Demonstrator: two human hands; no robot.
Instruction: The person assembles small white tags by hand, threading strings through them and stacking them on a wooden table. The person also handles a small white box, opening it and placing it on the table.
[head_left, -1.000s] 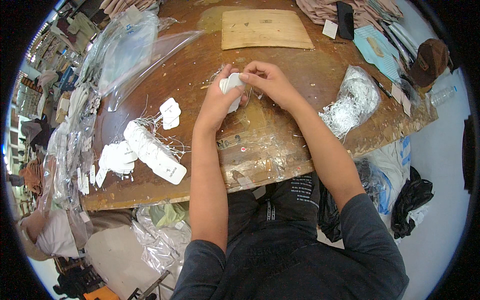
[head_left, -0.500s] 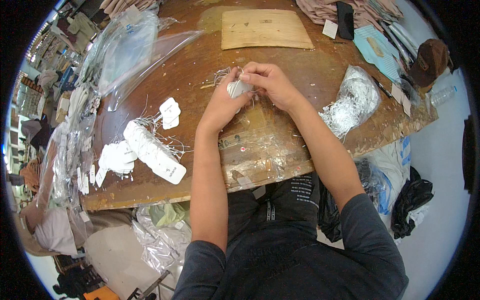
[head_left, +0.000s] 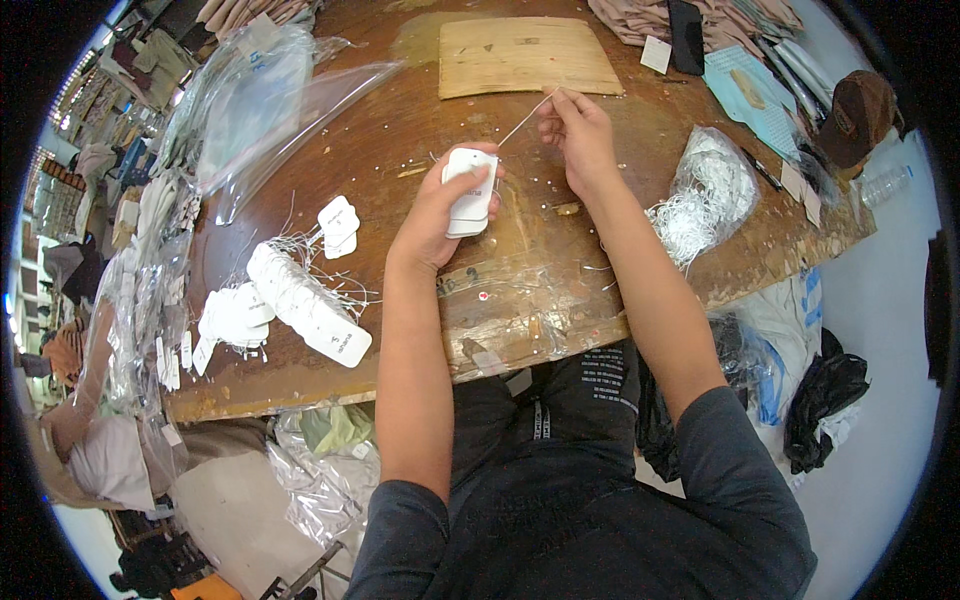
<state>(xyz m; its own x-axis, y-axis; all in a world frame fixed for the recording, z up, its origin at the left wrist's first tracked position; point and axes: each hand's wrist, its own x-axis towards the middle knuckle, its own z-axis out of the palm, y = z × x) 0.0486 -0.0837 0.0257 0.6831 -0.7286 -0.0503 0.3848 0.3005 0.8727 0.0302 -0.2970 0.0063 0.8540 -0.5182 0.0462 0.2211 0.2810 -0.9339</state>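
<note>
A small stack of white hang tags [head_left: 468, 205] is gripped in my left hand [head_left: 432, 215], the thumb lying across its front. From the top of the stack a thin white string [head_left: 523, 124] runs taut up to the right. My right hand [head_left: 580, 140] pinches the string's far end between thumb and fingertips. On the table to the left lies a long row of strung white tags [head_left: 308, 300], with a looser pile of tags [head_left: 235, 315] beside it. A couple of separate tags [head_left: 339, 226] lie just above the row.
A clear bag of white strings [head_left: 710, 190] lies right of my right forearm. A wooden board [head_left: 530, 58] is at the far side of the worn table [head_left: 540, 270]. Clear plastic sleeves [head_left: 270, 120] cover the left; a phone [head_left: 686, 38] and cap [head_left: 858, 115] sit far right.
My right hand has moved away up and to the right, drawing the string out straight. My left hand has turned, so the tags' front faces up.
</note>
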